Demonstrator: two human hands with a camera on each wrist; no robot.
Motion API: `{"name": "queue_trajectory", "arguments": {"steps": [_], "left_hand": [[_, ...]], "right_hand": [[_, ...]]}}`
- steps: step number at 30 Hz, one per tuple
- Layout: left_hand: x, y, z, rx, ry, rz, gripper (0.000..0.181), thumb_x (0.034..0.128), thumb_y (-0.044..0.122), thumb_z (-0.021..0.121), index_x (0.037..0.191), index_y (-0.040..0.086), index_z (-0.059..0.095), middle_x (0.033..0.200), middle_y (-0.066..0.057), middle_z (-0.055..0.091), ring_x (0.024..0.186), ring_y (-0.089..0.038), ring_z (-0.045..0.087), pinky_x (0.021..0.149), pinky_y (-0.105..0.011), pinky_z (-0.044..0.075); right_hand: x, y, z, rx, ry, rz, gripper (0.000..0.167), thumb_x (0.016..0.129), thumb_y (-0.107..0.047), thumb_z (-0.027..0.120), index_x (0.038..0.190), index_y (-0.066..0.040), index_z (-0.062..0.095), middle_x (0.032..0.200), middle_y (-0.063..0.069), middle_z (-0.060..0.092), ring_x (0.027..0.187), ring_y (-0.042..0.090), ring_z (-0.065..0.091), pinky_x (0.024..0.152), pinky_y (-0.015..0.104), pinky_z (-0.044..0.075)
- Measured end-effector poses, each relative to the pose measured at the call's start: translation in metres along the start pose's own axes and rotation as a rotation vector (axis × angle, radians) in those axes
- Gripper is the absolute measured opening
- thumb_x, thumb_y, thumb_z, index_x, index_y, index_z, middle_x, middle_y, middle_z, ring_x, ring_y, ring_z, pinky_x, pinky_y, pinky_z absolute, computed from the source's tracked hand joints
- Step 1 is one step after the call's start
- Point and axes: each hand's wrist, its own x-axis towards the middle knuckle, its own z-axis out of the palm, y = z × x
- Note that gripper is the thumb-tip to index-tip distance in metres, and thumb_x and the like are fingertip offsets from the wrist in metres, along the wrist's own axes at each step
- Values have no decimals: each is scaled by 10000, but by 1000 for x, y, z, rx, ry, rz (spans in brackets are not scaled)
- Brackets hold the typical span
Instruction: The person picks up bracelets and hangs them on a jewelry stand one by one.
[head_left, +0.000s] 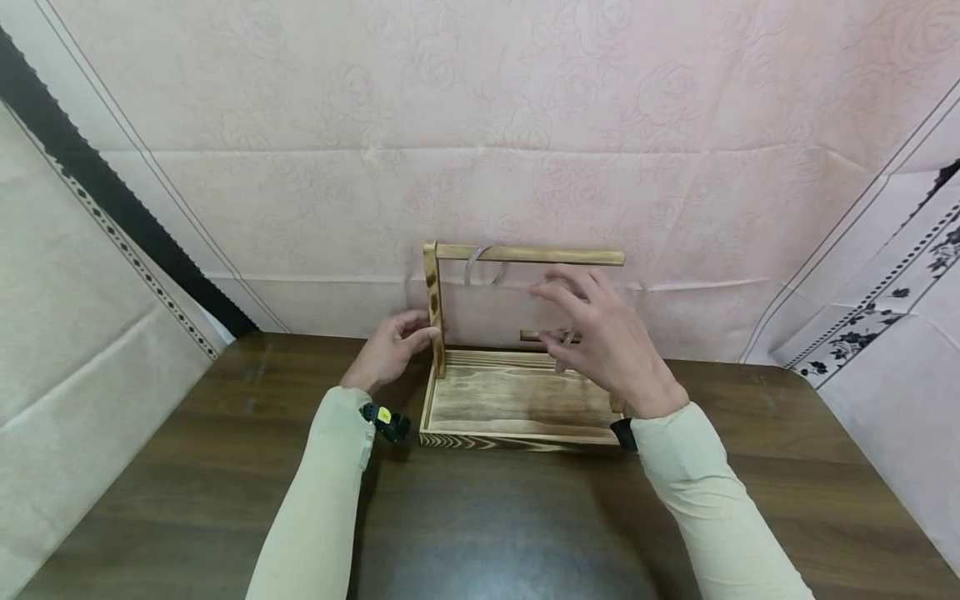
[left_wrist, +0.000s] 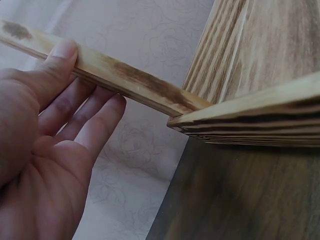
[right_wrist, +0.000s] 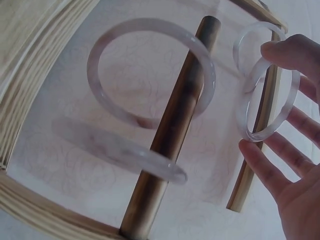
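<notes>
A wooden bangle stand, with a tray base (head_left: 502, 400), stands on the table. My left hand (head_left: 386, 354) grips its left post (head_left: 435, 308) between thumb and fingers. From that post the upper bar (head_left: 566, 256) runs right to a free end; a translucent bangle (head_left: 469, 271) hangs on it. Thumb and finger of my right hand (head_left: 611, 346) hold another clear bangle (right_wrist: 241, 117) by its rim. It overlaps the upper bar in the right wrist view; whether it encircles the bar, I cannot tell. Two pale bangles (right_wrist: 150, 22) hang on the lower bar (right_wrist: 182, 115).
Brown wood-grain table (head_left: 472, 517) extends in front of the stand and to both sides. Close behind it rises a pink rose-patterned cloth (head_left: 480, 108). Paler cloth with dark trim (head_left: 97, 179) lines the left side, and floral-edged cloth (head_left: 862, 342) the right.
</notes>
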Motion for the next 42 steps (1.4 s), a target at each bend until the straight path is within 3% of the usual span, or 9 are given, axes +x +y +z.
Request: {"name": "queue_trajectory", "arguments": {"steps": [8, 18, 29, 42], "left_hand": [[1, 1, 0, -48, 0, -3, 384, 1031, 211, 618, 1371, 34, 600, 1365, -159, 626, 1289, -287, 602, 1091, -376, 518], [1, 0, 1, -64, 4, 8, 360, 1026, 208, 622, 1340, 31, 605, 1333, -165, 638, 1241, -269, 612, 1084, -377, 526], [2, 0, 3, -80, 1, 8, 350, 1024, 181, 620, 1326, 6, 604, 1322, -174, 655, 1245, -270, 612, 1086, -368, 523], [2, 1, 2, -38, -7, 25, 344, 1035, 202, 606, 1324, 16, 608, 1328, -176, 663, 1247, -269, 617, 1105, -404, 509]], "right_hand": [[-2, 5, -7, -1, 7, -2, 565, 806, -125, 848, 1329, -166, 639, 1392, 98, 561, 1231, 318, 527, 892, 469, 535], [-4, 8, -10, -19, 17, 16, 586, 793, -131, 859, 1332, -185, 638, 1394, 86, 567, 1241, 302, 533, 893, 560, 507], [-7, 10, -11, -45, 10, 32, 583, 804, -154, 860, 1343, -178, 637, 1411, 103, 557, 1265, 311, 503, 867, 507, 542], [-11, 15, -15, -69, 15, 34, 601, 798, -134, 866, 1351, -160, 632, 1435, 130, 540, 1257, 339, 504, 825, 477, 568]]}}
